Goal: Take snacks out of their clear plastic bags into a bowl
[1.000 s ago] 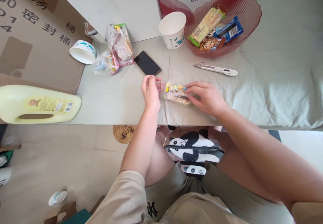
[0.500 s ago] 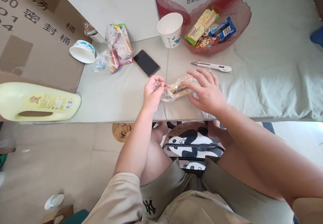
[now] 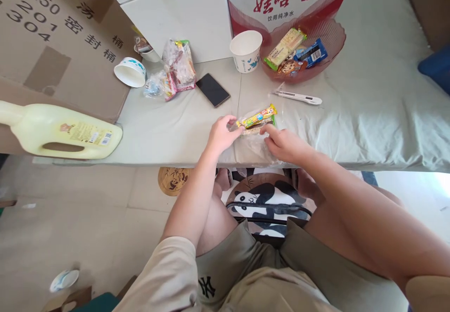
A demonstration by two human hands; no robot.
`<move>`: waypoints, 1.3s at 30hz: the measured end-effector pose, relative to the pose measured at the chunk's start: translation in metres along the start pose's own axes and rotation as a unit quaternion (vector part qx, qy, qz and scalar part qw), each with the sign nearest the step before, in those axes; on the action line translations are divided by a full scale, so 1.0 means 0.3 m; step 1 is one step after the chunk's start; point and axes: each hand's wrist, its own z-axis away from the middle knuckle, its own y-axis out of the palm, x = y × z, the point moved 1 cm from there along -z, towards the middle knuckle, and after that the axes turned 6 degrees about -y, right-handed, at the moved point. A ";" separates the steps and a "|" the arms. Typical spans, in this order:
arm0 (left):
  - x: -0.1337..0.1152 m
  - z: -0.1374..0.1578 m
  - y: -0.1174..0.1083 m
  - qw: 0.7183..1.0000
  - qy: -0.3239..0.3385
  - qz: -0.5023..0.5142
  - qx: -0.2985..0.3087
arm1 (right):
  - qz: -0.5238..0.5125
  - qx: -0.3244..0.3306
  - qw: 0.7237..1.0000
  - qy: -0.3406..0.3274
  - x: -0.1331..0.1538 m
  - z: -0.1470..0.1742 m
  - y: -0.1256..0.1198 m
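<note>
On the cloth-covered surface in front of me lies a clear plastic bag (image 3: 253, 144), spread flat and crinkled. A yellow snack packet (image 3: 258, 117) rests on it, slanting up to the right. Partly covered beneath that is a second packet (image 3: 256, 129), pale with a green end. My left hand (image 3: 222, 135) is closed on the bag's left side, its thumb against the yellow packet's left end. At the right, my right hand (image 3: 286, 144) has curled fingers pinching the bag beside the lower packet. What lies under its fingertips is partly hidden.
A white utility knife (image 3: 298, 97) lies behind the bag. Further back stand a pink bowl (image 3: 333, 49) of snacks, a paper cup (image 3: 246, 56), a phone (image 3: 213, 90) and bagged snacks (image 3: 179, 66). At left are a tipped paper cup (image 3: 130, 72) and a yellow jug (image 3: 66, 134).
The yellow packet now shows on top of the bag, which is spread wider. My right hand has drawn down and curled its fingers. The view has shifted slightly.
</note>
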 end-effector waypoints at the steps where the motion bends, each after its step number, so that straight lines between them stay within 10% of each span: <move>1: 0.005 -0.003 0.005 1.000 0.002 -0.013 0.004 | -0.014 -0.035 0.999 0.008 -0.011 -0.002 0.002; 6: 0.002 -0.026 0.037 0.996 0.006 0.088 0.024 | 0.069 -0.189 0.979 0.010 -0.047 -0.001 0.006; 13: -0.053 0.004 0.081 0.905 -0.120 0.384 0.142 | 0.056 -0.140 0.984 -0.091 -0.083 -0.036 0.037; 22: -0.081 -0.064 0.029 0.845 -0.211 0.460 0.171 | -0.085 -0.136 0.982 -0.097 -0.151 -0.084 -0.044; 35: 0.009 -0.118 -0.110 0.891 -0.229 0.357 0.164 | -0.182 -0.226 0.956 0.053 -0.156 -0.124 -0.101; 39: 0.001 -0.111 -0.091 0.892 -0.238 0.356 0.141 | -0.399 -0.179 0.878 0.193 -0.138 -0.128 -0.139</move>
